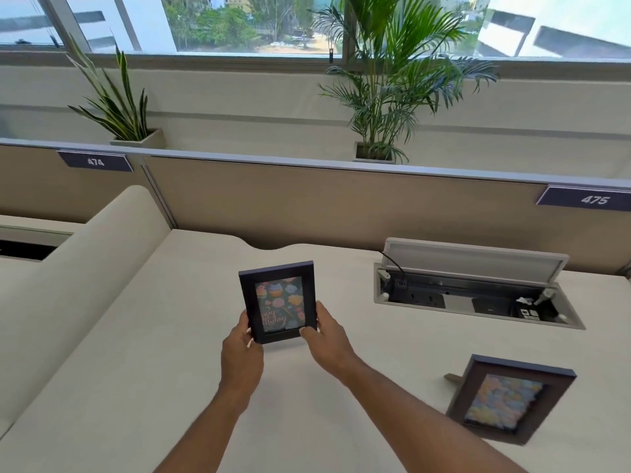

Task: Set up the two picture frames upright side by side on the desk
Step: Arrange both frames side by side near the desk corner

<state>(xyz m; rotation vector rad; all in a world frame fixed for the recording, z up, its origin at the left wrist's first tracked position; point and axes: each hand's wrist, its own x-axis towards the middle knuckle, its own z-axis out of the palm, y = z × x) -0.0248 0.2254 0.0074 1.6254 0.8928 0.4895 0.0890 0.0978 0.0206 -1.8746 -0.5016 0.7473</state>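
Dark frame (278, 302): at picture centre, upright, facing the camera, a colourful cupcake card behind the glass; whether the bottom edge touches the desk cannot be told.
Left hand (241, 353): clasped on the lower left corner of the dark frame, thumb on the front moulding, fingers hidden behind.
Right hand (326, 337): clasped on the lower right corner and side, thumb (309, 332) pressed on the bottom moulding.
Brown frame (511, 397): lower right of the picture, well apart from the dark frame, tilted back on a stand, its strut (453, 377) poking out at the upper left corner; blurred pastel picture inside.
Desk (170, 353): pale cream top, bare under and around both frames.
Cable box (478, 298): sunk into the desk at right of centre, lid (474, 257) hinged open toward the partition; inside, sockets, one black cable plugged in at the left end, a small dark adapter at the right end.
Partition (307, 203): beige panel across the middle, number tags 474 (95, 162) at upper left and 475 (594, 199) at right.
Side divider (78, 268): cream rounded panel, left of the frame.
Planters: snake plant (112, 97) in a pale pot at upper left, palm (392, 80) in a pot at upper centre, both on the ledge behind the partition.
Window (239, 22): along the top edge, trees and buildings beyond.
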